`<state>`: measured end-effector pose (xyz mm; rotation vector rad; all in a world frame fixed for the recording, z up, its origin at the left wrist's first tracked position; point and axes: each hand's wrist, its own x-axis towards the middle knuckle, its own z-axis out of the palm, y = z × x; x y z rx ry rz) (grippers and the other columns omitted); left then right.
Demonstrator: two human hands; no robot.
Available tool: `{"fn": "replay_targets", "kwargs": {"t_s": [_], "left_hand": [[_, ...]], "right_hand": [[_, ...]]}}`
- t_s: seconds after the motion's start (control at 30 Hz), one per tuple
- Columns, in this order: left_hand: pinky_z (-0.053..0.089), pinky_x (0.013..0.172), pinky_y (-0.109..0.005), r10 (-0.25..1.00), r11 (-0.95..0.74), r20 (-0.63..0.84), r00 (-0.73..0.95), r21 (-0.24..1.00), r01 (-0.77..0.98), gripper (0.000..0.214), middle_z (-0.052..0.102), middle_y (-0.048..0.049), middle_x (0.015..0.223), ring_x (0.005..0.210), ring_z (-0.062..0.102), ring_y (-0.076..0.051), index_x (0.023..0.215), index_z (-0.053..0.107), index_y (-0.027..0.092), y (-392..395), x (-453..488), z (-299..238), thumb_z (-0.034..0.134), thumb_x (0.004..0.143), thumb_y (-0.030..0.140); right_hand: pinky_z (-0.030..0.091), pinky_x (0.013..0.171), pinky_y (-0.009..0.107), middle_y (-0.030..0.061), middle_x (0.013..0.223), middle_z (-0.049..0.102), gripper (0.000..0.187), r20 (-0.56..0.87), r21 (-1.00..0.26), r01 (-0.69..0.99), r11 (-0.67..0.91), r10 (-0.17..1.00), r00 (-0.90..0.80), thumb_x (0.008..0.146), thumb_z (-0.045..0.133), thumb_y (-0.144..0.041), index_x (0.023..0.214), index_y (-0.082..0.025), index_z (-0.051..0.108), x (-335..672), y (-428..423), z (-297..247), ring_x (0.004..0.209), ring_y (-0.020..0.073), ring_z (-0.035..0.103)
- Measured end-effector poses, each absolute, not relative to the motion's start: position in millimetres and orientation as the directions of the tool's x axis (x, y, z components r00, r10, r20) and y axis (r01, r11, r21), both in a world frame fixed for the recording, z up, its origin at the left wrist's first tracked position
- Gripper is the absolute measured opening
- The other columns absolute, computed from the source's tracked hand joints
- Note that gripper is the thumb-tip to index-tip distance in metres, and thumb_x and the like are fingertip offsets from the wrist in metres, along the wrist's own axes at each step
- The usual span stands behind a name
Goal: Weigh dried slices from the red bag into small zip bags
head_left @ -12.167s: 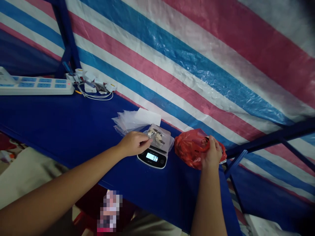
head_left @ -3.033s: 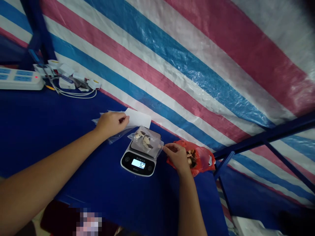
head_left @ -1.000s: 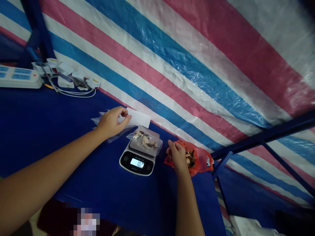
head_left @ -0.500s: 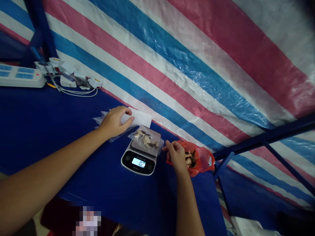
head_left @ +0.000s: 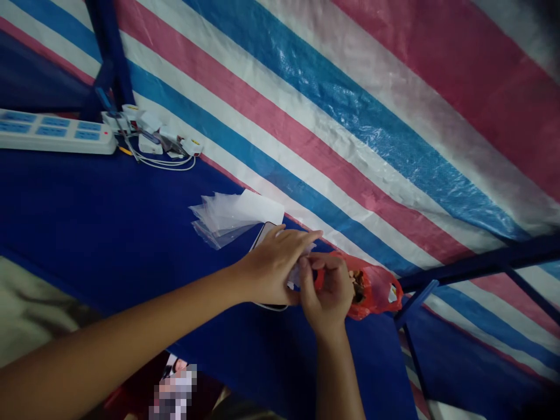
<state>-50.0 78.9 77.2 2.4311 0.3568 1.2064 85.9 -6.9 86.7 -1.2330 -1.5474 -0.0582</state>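
My left hand (head_left: 273, 265) is over the kitchen scale (head_left: 262, 234), covering its display and most of its plate. A small clear plastic bag (head_left: 294, 274) shows between my two hands, with the left palm and fingers around it. My right hand (head_left: 329, 289) has thumb and index finger pinched together at the bag's edge. The bag's contents are hidden behind my fingers. Just beyond my right hand lies a red plastic bag (head_left: 380, 286), open, with dried brown and pale slices (head_left: 357, 286) inside.
Clear bags (head_left: 223, 213) lie fanned out beside a white paper (head_left: 262, 205) behind the scale. A power strip (head_left: 56, 133) and white plugs with cables (head_left: 164, 140) are at the back left of the blue table (head_left: 144, 227). A striped tarp (head_left: 306, 116) rises behind, with a blue frame bar (head_left: 472, 262) at right.
My left hand has come from the loose bags to the scale, and the small bag is now between both hands. My right hand's fingers have closed on its edge. The view has shifted left.
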Motion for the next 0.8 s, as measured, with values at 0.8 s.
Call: {"fn": "replay_targets", "kwargs": {"t_s": [0.8], "left_hand": [[0.024,0.115,-0.065,0.901,-0.075,0.273,-0.337,0.863,0.499,0.102,0.033,-0.0142,0.155,0.149,0.025,-0.041,0.143,0.029,0.017,335.7,-148.4,139.4,0.085,0.069,0.059]], "right_hand": [[0.052,0.079,0.036,0.0056,0.091,0.069,0.012,0.653,-0.654,0.723,0.221,0.647,0.394,0.097,0.060,-0.032,0.097,-0.020,0.063,117.3,11.2,58.4,0.085,0.0200,0.068]]}}
